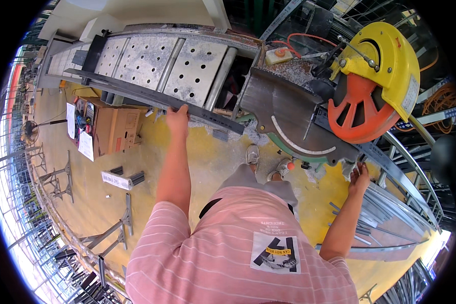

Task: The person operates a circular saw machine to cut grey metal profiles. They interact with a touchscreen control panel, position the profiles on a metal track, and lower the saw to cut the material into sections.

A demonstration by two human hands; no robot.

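Note:
My left hand [177,117] grips a long dark metal bar [137,91] that lies along the front edge of a perforated steel roller table [152,58]. The bar's right end stops short of the saw's grey base plate [283,109]. My right hand [360,176] rests at the base plate's right corner, touching metal profiles [390,167] that run off to the right. Above the plate the saw's yellow guard and orange blade cover [375,76] stand raised.
A cardboard box [111,129] with papers stands on the yellow floor at left. Several metal stands [111,230] and short dark offcuts [129,177] lie below it. Stacked metal strips [385,218] fill the right side. Orange cable [441,99] coils behind the saw.

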